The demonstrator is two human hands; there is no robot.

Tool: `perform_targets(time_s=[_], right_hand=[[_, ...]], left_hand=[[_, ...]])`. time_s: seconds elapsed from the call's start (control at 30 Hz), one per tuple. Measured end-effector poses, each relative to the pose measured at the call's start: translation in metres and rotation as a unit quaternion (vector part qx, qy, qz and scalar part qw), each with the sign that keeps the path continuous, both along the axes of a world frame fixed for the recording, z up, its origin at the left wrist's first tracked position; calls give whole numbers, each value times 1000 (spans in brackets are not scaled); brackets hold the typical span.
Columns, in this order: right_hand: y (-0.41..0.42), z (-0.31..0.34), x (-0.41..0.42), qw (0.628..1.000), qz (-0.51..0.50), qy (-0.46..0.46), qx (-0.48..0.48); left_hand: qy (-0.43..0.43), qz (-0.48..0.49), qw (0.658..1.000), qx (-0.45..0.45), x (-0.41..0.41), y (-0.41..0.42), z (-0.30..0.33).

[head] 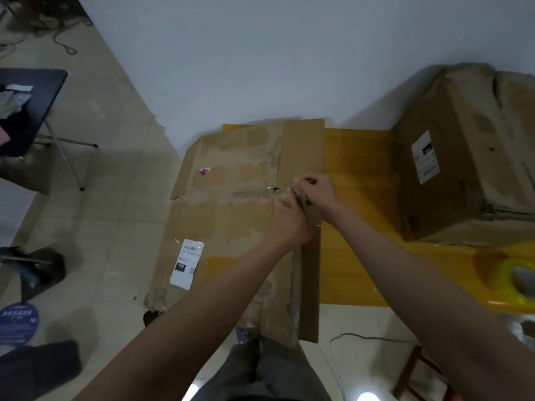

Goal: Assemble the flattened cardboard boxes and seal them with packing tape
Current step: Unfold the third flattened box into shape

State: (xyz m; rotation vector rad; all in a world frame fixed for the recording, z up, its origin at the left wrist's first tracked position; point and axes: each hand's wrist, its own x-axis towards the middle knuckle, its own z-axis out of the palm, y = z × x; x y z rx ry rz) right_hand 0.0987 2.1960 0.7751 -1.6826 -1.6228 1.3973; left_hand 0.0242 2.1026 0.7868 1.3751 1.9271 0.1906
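Both hands [301, 204] pinch old tape [292, 190] on flattened box [231, 215] — tiled floor [121, 215], white wall [260, 59].

A single head-worn wide-angle camera looks steeply down and forward from standing height. Both bare forearms reach in from the bottom edge toward the flattened brown cardboard box [240, 215] at centre, close below. The pale tiled floor [95, 215] and white wall [289, 59] curve across the top.
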Motion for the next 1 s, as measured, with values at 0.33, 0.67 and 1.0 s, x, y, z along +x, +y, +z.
perform_targets(time_s=[0.33,0.67,1.0], right_hand=[[-17,-7,37,989,-21,-40,-137],[-4,61,10,989,55,119,-74],[10,217,72,985,86,63,132]], left_hand=[[145,70,986,33,-50,-14,106],[249,131,955,94,-64,-48,187],[275,129,928,213,-81,-22,355]])
